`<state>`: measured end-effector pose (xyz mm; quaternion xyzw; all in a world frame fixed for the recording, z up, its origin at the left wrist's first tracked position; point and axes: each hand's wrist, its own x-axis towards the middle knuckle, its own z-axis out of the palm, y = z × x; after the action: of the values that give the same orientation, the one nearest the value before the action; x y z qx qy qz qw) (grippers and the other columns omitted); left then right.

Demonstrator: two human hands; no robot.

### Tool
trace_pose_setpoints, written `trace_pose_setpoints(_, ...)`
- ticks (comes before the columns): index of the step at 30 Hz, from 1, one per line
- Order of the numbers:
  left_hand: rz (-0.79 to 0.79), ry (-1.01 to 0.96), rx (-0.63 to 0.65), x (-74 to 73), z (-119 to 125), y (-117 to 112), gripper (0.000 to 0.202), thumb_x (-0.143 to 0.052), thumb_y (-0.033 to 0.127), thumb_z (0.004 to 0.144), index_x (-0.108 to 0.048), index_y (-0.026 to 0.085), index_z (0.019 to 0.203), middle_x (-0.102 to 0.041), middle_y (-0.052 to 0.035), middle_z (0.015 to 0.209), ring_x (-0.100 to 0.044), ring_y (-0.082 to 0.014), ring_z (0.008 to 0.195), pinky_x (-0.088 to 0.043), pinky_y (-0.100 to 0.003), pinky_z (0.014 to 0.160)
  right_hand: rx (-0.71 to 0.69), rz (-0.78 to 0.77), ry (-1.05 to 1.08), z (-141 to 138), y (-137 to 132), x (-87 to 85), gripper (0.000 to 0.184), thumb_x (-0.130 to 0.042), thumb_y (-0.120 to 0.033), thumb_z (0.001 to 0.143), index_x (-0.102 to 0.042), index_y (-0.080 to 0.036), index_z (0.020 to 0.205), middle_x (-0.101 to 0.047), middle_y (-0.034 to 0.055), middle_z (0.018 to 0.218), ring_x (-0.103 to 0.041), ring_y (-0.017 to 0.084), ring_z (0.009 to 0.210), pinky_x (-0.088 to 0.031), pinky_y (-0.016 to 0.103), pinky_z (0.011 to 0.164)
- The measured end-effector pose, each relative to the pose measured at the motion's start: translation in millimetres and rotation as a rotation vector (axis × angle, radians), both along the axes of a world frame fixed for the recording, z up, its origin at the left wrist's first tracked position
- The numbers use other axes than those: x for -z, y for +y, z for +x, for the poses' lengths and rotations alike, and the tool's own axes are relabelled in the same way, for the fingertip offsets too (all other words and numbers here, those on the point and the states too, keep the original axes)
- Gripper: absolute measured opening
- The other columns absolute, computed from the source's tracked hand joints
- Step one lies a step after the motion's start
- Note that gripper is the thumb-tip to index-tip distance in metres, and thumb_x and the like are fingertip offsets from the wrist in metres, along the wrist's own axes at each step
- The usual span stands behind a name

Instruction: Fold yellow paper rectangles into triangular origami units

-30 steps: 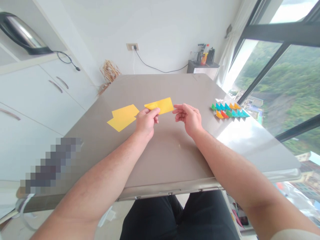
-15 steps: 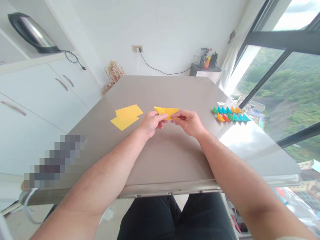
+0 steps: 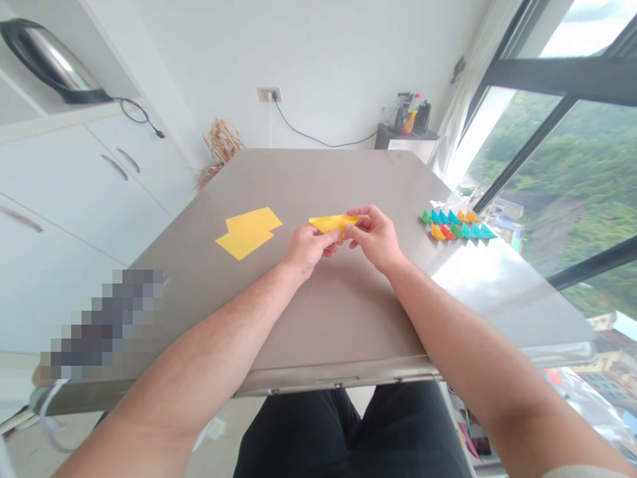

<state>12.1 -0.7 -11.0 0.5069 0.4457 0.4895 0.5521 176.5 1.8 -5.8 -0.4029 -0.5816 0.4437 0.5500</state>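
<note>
A folded piece of yellow paper (image 3: 328, 222) is held between both hands over the middle of the table. My left hand (image 3: 307, 249) pinches its left and lower part, thumb lying across the front. At the paper's right end, my right hand (image 3: 374, 236) grips it, with fingers behind and along the top edge and the thumb at the lower front. Some of the paper is hidden by the fingers. To the left, yellow paper sheets (image 3: 246, 232) lie flat and overlapping on the table.
Two rows of small folded paper boats (image 3: 465, 231) in green, blue, orange and red stand near the table's (image 3: 318, 179) right edge, by the window. A blurred-out object (image 3: 107, 325) lies at the left edge. Past the far edge, bottles stand on a small cabinet (image 3: 405, 136).
My right hand has shifted its grip, its fingers moving up to the paper's top right edge. My left hand has slid slightly right along the paper. The view has shifted a little.
</note>
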Motion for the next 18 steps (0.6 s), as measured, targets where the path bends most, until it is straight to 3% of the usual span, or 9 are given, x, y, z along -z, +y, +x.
trace_pose_setpoints(4, 0.001, -0.013, -0.028, -1.0, 2.5, -2.3, 0.028, -0.083, 0.037, 0.069, -0.077, 0.016, 0.086, -0.069, -0.0051, 0.081, -0.056, -0.0118, 0.066, -0.043, -0.027, 0.060, 0.040, -0.057, 0.042, -3.5, -2.9, -2.4, 0.054, -0.075, -0.028, 0.073, -0.054, -0.024, 0.122, -0.068, -0.0039, 0.077, -0.068, 0.017, 0.070, -0.056, 0.031, 0.059)
trace_pose_setpoints(18, 0.060, -0.021, -0.030, -1.4, 6.9, -4.4, 0.016, -0.082, 0.029, 0.066, -0.072, 0.017, 0.072, -0.061, -0.0003, 0.067, -0.051, -0.0109, 0.061, -0.040, -0.027, 0.056, -0.001, -0.133, 0.116, -5.9, -6.2, -5.9, 0.056, -0.074, -0.026, 0.069, -0.054, -0.022, 0.121, -0.066, -0.0057, 0.075, -0.065, 0.015, 0.069, -0.055, 0.035, 0.067)
